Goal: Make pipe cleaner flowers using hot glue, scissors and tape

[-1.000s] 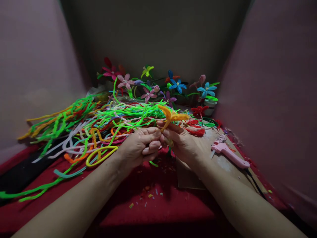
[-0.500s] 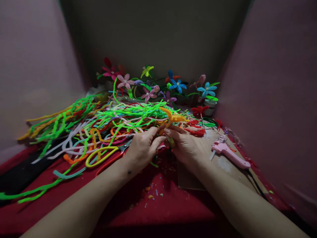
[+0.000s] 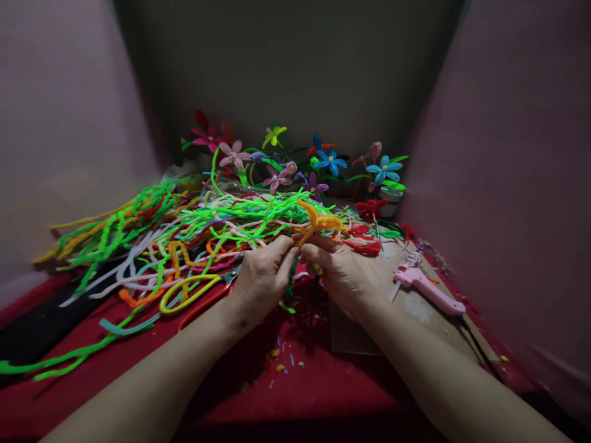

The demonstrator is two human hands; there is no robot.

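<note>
An orange pipe-cleaner flower (image 3: pixel 318 221) stands up between my two hands, its petals spread above the fingertips. My left hand (image 3: pixel 265 267) pinches the base of it with thumb and forefinger. My right hand (image 3: pixel 339 264) is closed on the same flower from the other side, thumb against the stem. The fingers hide most of the stem; a bit of green hangs below them. Just left of my left hand lie scissors (image 3: pixel 189 292) with one yellow and one red handle.
A heap of loose pipe cleaners (image 3: pixel 249 212) in many colours spreads over the red cloth (image 3: pixel 258 400). Finished flowers, such as a blue one (image 3: pixel 331 162), stand behind. At right, a pink glue gun (image 3: pixel 429 289) rests on a board (image 3: pixel 357 335). Coloured scraps lie in front.
The orange flower has turned between my fingers, so its petals now spread more openly and its stem shows. Both hands stay in nearly the same place.
</note>
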